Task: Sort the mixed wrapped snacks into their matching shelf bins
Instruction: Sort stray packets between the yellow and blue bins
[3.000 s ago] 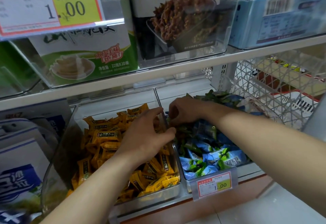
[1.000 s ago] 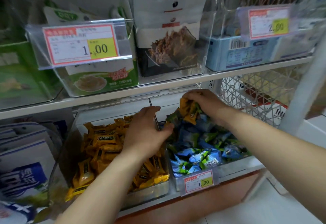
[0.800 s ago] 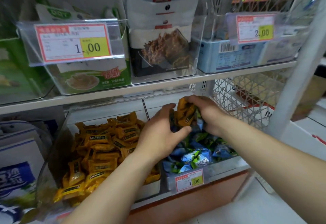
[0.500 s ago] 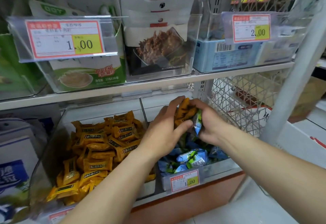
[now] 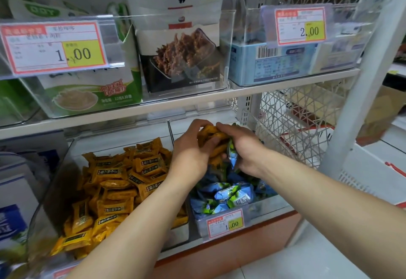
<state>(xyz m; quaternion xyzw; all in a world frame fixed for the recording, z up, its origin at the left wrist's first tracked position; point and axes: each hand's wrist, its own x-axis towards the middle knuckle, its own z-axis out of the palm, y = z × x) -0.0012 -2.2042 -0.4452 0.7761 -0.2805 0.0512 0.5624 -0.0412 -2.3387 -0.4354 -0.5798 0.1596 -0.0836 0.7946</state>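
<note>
Two clear bins stand side by side on the lower shelf. The left bin (image 5: 55,182) is full of yellow wrapped snacks (image 5: 123,182). In the right bin (image 5: 200,228) lie blue-green wrapped snacks (image 5: 230,197). Above the right bin both hands meet around a bunch of yellow packets (image 5: 212,136). My left hand (image 5: 191,155) curls over the bunch from the left. My right hand (image 5: 243,147) cups it from the right and also pinches a blue-green packet (image 5: 232,153) against the palm.
The upper shelf (image 5: 175,105) holds clear bins with a green box (image 5: 87,90), a dark snack bag (image 5: 182,55) and a blue box (image 5: 274,63), close above the hands. A white wire basket (image 5: 292,125) and a shelf post (image 5: 356,94) stand at right.
My right hand dug yellow packets out of the blue-green bin and lifted them. My left hand left the yellow bin's edge and closed onto the bunch.
</note>
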